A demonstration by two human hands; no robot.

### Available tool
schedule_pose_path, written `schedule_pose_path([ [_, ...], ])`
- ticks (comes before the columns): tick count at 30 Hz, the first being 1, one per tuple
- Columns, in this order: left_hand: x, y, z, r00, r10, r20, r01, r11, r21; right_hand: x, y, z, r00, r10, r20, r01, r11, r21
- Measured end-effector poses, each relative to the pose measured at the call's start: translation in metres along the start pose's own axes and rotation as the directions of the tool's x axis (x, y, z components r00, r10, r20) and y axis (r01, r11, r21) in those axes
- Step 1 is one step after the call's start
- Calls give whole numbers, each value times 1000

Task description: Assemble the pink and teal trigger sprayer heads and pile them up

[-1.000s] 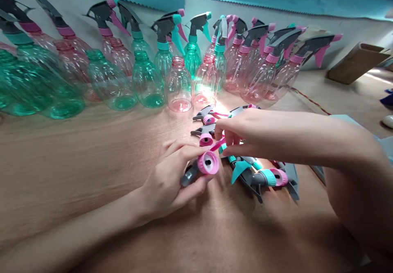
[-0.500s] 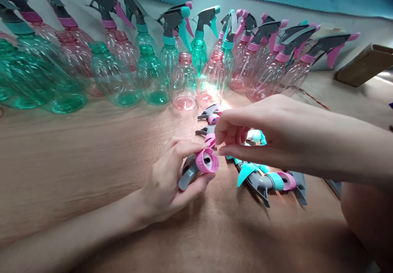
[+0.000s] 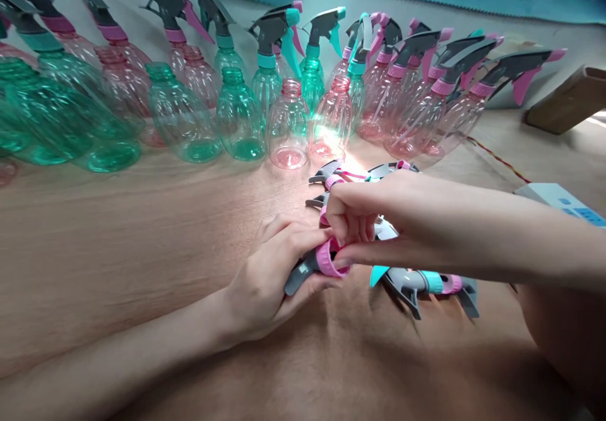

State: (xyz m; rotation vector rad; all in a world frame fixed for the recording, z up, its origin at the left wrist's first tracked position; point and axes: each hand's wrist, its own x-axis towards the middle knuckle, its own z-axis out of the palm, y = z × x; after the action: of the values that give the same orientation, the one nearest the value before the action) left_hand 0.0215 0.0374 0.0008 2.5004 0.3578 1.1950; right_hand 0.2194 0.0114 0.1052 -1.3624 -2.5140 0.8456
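Note:
My left hand [image 3: 265, 272] is wrapped around a grey trigger spray head [image 3: 301, 274], its open pink collar [image 3: 326, 259] turned to the right. At the mouth of that collar, my right hand [image 3: 374, 209] is pinched with thumb and fingers partly inside the ring. Whatever lies between those fingertips is hidden. Just beyond and under the right hand lie several loose spray heads, among them a grey one with a pink collar [image 3: 326, 173] and a grey one with a turquoise collar [image 3: 411, 282].
Uncapped bottles, such as a green bottle [image 3: 240, 124] and a pink bottle [image 3: 290, 132], stand behind my hands. Further back are bottles with spray heads fitted [image 3: 267, 61]. On the right are a brown box-like object [image 3: 563, 105], a twisted wire [image 3: 502, 162] and a white-and-blue device [image 3: 558, 197].
My right hand's fingertips have moved from beside the pink collar into its mouth. The spray head in my left hand has shifted slightly right and turned.

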Motion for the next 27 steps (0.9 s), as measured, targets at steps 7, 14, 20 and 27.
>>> schedule_pose_path([
  [7, -1, -1, -1, 1000, -21, 11, 20, 999, 40, 2, 3, 5, 1000, -14, 2, 14, 999, 31],
  [14, -2, -3, 0, 1000, -19, -23, 20, 998, 53, 6, 0, 7, 998, -66, 5, 64, 982, 177],
  [20, -1, -3, -1, 999, -41, -8, 41, 998, 51, 10, 6, 12, 999, -33, -42, 40, 982, 187],
  [27, -2, -3, -1, 999, -49, 10, 48, 994, 101, 12, 0, 16, 1000, -17, -18, 18, 995, 95],
])
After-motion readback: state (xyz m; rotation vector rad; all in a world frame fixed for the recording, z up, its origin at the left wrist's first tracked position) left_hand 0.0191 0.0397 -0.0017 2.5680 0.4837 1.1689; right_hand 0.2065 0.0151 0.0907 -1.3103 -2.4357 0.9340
